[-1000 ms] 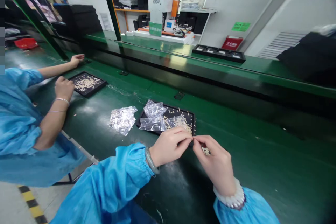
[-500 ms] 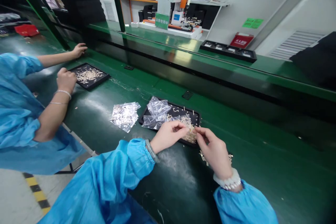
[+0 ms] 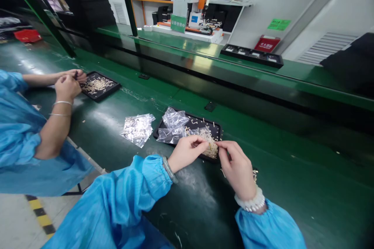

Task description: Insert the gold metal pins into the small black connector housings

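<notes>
Pale strips (image 3: 210, 149) lie heaped in the head view at the near right corner of a black tray (image 3: 215, 129) on the green table (image 3: 280, 179), with a few scattered toward the tray's far edge. The left hand (image 3: 185, 152) is over the tray's near edge, just left of the heap, its thumb and forefinger brought close together; whether a strip sits between them I cannot tell. The right hand (image 3: 238, 169) is at the tray's right edge, its thumb and forefinger narrowly spaced; what they hold, if anything, is too small to make out. More pale pieces (image 3: 255, 176) show on either side of this hand, partly hidden by it.

Clear bags (image 3: 174, 118) rest on the tray's left half, and a pile of filled bags (image 3: 138, 129) lies on the table just left of the tray. Farther left, a co-worker's hands (image 3: 69, 85) meet beside a second black tray (image 3: 109, 90) of pale pieces.
</notes>
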Tool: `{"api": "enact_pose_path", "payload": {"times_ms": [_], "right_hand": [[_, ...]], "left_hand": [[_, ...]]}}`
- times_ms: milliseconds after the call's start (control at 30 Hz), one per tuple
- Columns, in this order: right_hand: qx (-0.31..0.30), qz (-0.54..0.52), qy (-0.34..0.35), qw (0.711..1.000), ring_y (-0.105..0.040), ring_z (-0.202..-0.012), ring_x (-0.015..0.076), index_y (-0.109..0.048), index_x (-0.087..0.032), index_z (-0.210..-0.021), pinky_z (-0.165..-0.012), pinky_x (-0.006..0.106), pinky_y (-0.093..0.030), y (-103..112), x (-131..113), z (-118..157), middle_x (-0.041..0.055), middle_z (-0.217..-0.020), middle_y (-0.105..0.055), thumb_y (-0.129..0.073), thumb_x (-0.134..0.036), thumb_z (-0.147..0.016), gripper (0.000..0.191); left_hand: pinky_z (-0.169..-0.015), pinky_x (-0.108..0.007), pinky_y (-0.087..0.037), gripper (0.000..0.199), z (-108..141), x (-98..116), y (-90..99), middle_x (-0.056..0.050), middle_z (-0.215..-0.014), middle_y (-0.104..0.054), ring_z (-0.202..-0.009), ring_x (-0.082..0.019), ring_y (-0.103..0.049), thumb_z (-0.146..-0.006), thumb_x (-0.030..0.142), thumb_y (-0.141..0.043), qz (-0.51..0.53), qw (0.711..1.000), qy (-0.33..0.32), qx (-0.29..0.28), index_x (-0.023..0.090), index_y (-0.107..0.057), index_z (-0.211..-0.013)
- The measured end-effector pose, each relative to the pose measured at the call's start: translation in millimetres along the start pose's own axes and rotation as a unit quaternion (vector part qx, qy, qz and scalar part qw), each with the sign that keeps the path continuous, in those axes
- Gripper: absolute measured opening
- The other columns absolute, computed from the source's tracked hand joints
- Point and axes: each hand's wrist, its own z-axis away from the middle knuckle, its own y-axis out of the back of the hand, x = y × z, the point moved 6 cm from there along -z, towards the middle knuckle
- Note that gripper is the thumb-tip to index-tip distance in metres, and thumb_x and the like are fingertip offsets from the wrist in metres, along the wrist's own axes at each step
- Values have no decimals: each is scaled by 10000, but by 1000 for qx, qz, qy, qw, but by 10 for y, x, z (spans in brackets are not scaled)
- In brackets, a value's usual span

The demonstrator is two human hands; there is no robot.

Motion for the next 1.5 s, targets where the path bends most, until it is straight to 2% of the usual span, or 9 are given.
{"api": "enact_pose_path", "payload": {"times_ms": [100, 167, 267, 400, 700, 900, 1167, 1367, 1500], "right_hand": [[-19, 10, -20, 1000, -597, -914, 202, -568, -208, -1007, -780, 330, -471, -1, 34, -18, 72, -996, -617, -427, -299, -894, 203], [-16, -3, -20, 1000, -604, -849, 184, -573, -204, -996, -733, 309, -481, 23, -6, -14, 67, -974, -614, -450, -315, -890, 197], [9, -30, 6, 999, -596, -755, 155, -585, -202, -925, -670, 277, -486, 76, -133, 13, 49, -890, -611, -491, -277, -874, 131], [18, -13, 49, 999, -604, -789, 159, -591, -204, -888, -706, 282, -485, 92, -265, 49, 43, -862, -618, -515, -242, -861, 89], [13, -2, 43, 999, -605, -795, 167, -597, -213, -887, -703, 292, -479, 90, -236, 61, 48, -863, -627, -501, -242, -869, 102], [23, 31, 56, 998, -610, -772, 154, -616, -205, -884, -717, 279, -472, 91, -262, 76, 38, -851, -644, -524, -223, -855, 98], [22, 68, 67, 995, -619, -745, 135, -624, -199, -859, -696, 242, -465, 92, -286, 68, 18, -831, -660, -525, -214, -852, 101], [46, 113, 72, 990, -612, -656, 142, -615, -187, -818, -622, 256, -459, 74, -324, 90, 33, -798, -658, -510, -207, -833, 108], [60, 110, 61, 990, -601, -639, 141, -606, -190, -784, -605, 259, -454, 64, -325, 107, 31, -773, -650, -515, -193, -813, 96]], "left_hand": [[-651, -225, -446, 188, -5, -12, 2, -24, -740, -628, -688, -127, -560, -786, 298, -551, -14, 1000, 2, 2, 129, -632, -770], [-663, -233, -452, 188, -6, -17, -5, -29, -748, -636, -693, -131, -567, -784, 295, -554, -13, 1000, 5, -1, 126, -638, -776], [-676, -243, -465, 200, 5, -12, -19, -37, -755, -647, -701, -136, -580, -782, 305, -563, 4, 1000, 17, -7, 122, -645, -783], [-667, -243, -482, 207, 36, 35, -50, -42, -742, -654, -683, -132, -591, -782, 306, -572, 39, 999, 25, -26, 115, -650, -784], [-696, -243, -498, 165, 52, 75, -71, -54, -830, -665, -744, -135, -609, -789, 249, -566, 41, 998, 4, -50, 117, -653, -837], [-652, -219, -466, 160, 97, 214, -14, -26, -770, -635, -711, -123, -580, -826, 228, -523, -126, 989, -76, -30, 144, -658, -811], [-793, -284, -472, 276, 197, 352, -66, -69, -885, -626, -844, -150, -575, -919, 233, -354, -318, 913, -250, -47, 143, -615, -918], [-778, -294, -475, 258, 226, 363, -95, -72, -880, -634, -846, -161, -580, -910, 213, -359, -355, 893, -274, -47, 146, -608, -914], [-778, -284, -471, 240, 230, 351, -100, -63, -857, -639, -821, -152, -580, -897, 219, -390, -322, 909, -263, -37, 149, -619, -872]]}}
